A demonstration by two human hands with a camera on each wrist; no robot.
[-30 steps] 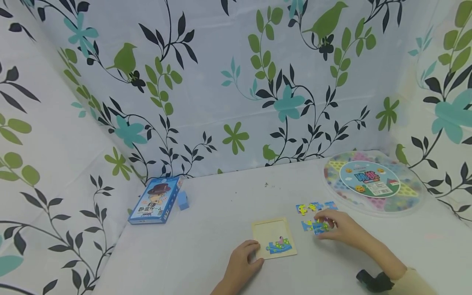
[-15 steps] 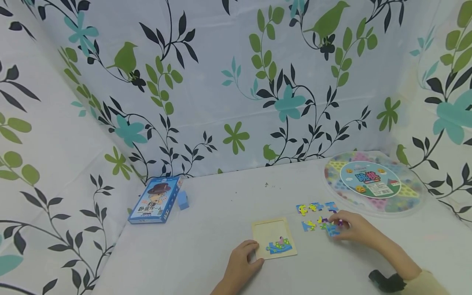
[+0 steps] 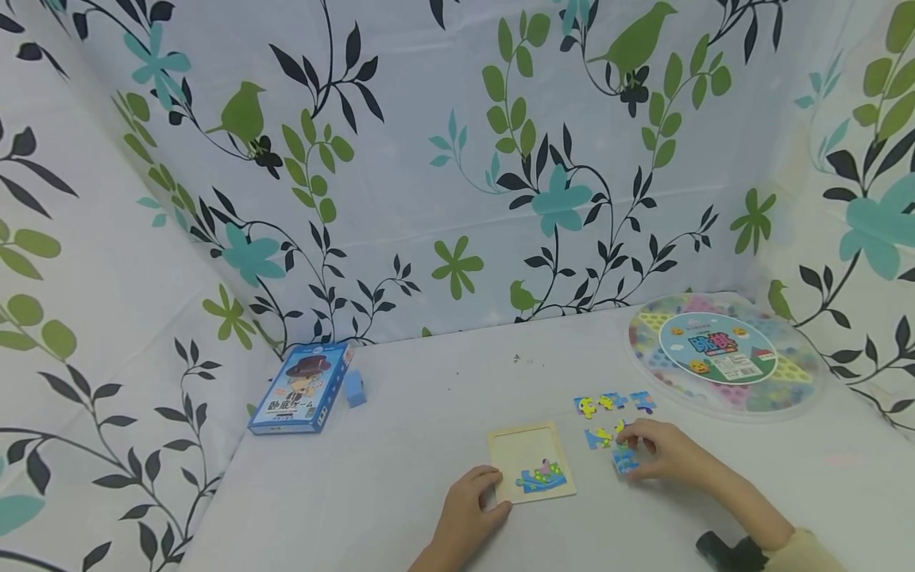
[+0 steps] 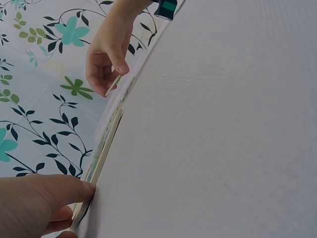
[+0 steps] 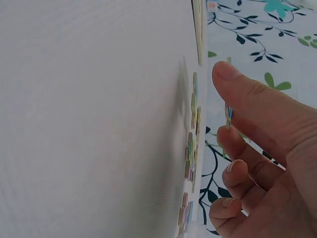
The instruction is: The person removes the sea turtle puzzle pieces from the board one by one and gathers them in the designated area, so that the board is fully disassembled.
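Observation:
A shallow wooden puzzle tray (image 3: 516,442) lies on the white table, with a few joined blue, green and pink pieces (image 3: 545,477) along its lower side. My left hand (image 3: 468,508) grips the tray's lower left edge between thumb and fingers. To the right, my right hand (image 3: 665,454) pinches a mostly blue puzzle piece (image 3: 625,461). In the right wrist view, that puzzle piece (image 5: 228,116) is edge-on between thumb and fingertip, raised off the table. Several loose puzzle pieces (image 3: 586,407) lie in two rows just beyond; the right fingers hide some of them.
A round, clear-wrapped game board (image 3: 715,353) lies at the back right. At the back left are a blue game box (image 3: 300,389) and a small blue block (image 3: 354,389). Patterned cloth (image 3: 393,175) stands behind the table. A black device (image 3: 729,552) is by the right wrist.
My right hand has moved right with the blue puzzle piece, then back left and a little nearer the front. My left hand and the tray have stayed put.

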